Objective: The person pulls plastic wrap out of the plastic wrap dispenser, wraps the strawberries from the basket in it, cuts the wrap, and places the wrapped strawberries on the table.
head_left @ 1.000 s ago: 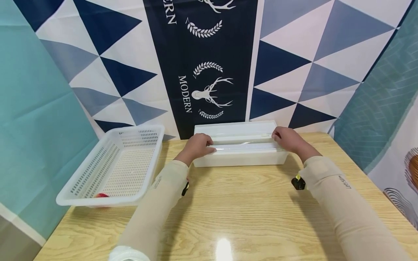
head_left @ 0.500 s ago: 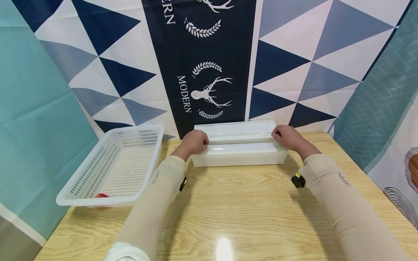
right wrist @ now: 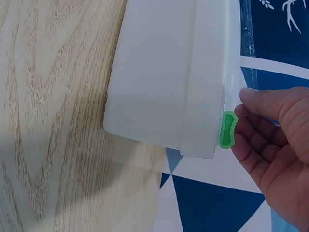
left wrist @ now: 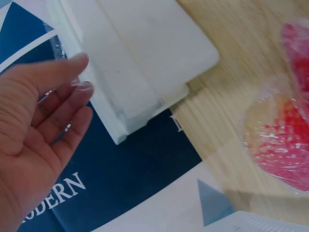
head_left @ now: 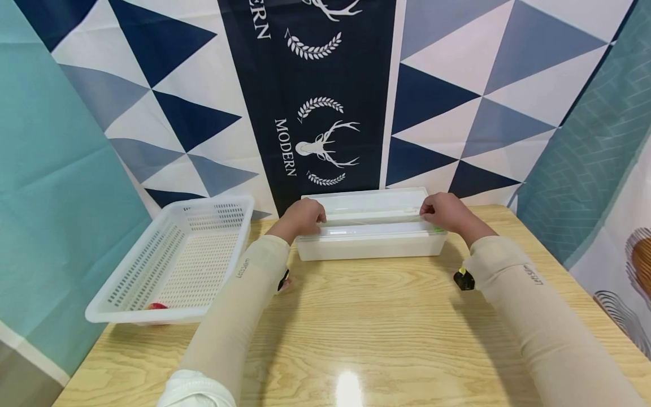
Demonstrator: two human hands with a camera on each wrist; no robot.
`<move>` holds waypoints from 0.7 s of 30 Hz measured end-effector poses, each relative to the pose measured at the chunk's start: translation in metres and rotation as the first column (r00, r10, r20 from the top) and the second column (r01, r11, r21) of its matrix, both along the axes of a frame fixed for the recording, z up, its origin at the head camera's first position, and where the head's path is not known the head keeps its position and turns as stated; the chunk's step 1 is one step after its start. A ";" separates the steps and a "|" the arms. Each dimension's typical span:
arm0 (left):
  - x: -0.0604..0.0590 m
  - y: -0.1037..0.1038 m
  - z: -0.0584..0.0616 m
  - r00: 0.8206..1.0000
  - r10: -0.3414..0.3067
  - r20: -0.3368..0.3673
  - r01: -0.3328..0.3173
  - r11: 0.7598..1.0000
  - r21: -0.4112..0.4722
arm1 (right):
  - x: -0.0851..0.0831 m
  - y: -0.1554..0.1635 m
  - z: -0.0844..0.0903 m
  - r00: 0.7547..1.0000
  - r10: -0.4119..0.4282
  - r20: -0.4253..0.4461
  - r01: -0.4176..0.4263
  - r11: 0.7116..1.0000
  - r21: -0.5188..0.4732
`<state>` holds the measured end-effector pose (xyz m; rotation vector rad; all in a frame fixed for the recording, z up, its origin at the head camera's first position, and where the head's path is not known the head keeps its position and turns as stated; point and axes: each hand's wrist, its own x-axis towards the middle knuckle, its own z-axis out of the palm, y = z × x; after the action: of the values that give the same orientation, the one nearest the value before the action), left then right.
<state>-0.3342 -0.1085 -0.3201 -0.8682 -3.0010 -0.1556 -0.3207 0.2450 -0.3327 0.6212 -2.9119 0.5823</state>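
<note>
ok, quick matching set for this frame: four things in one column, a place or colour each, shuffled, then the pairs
Things:
1. basket
2. box
3. tab
4. left hand

Places or colours:
A. green, at the box's right end by the right hand
B. on the table's left edge, white and perforated
C. at the box's left end
D. long and white, at the back of the table between both hands

Pairs: 1-B, 2-D, 3-A, 4-C
</note>
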 end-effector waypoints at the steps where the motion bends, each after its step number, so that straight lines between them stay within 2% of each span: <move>1: 0.000 -0.001 -0.001 1.000 0.002 -0.008 -0.002 1.000 0.006 | 0.000 0.000 0.000 1.000 -0.004 -0.003 0.004 1.000 0.000; 8: -0.001 -0.010 -0.004 0.997 0.021 -0.072 -0.017 0.999 0.051 | 0.001 0.001 0.002 1.000 -0.023 -0.004 0.023 1.000 0.000; 15: -0.003 -0.017 -0.004 0.998 0.062 -0.032 -0.057 0.988 0.145 | 0.002 0.003 0.003 0.999 -0.040 0.006 0.040 0.999 -0.007; 21: -0.002 -0.022 -0.002 0.996 0.081 -0.029 -0.072 0.972 0.224 | 0.002 0.004 0.003 1.000 -0.031 0.005 0.031 0.999 -0.031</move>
<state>-0.3363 -0.1309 -0.3218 -0.7240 -2.9015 -0.4586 -0.3184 0.2487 -0.3299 0.5707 -2.9051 0.6245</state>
